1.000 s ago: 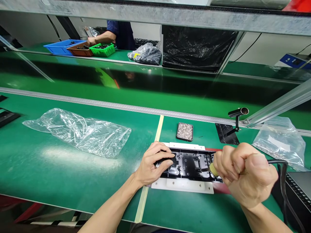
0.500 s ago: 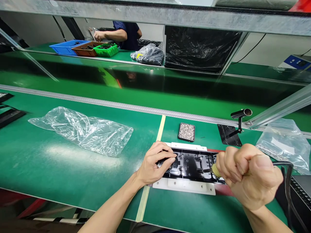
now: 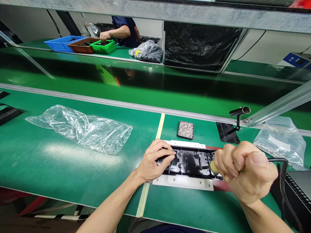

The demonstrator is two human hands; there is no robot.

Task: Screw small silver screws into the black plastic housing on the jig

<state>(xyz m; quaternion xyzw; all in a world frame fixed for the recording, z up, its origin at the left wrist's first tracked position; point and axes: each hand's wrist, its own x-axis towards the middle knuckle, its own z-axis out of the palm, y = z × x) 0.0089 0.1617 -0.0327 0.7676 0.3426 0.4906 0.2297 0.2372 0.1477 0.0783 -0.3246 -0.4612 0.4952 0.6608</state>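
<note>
Pressing black part (image 3: 191, 160) under left hand (image 3: 155, 160) fingers (image 3: 167, 158)

I see a glossy green mat (image 3: 60, 161) crossed by a pale yellow tape line (image 3: 159, 129). My left hand (image 3: 155, 160) rests on a black plastic part (image 3: 191, 160) sitting in a white fixture (image 3: 184, 183). My right hand (image 3: 245, 173) grips a tool with a yellowish tip (image 3: 213, 167) and black cable (image 3: 282, 181). Black tray of speckled silver-white bits (image 3: 185, 129). Clear, shiny bag (image 3: 80, 129) on the left, another clear bag (image 3: 282, 142) on the right. At the far side: blue bin (image 3: 59, 43), brown bin (image 3: 81, 47), bright green bin (image 3: 104, 48), black plastic sheeting (image 3: 199, 45).
</note>
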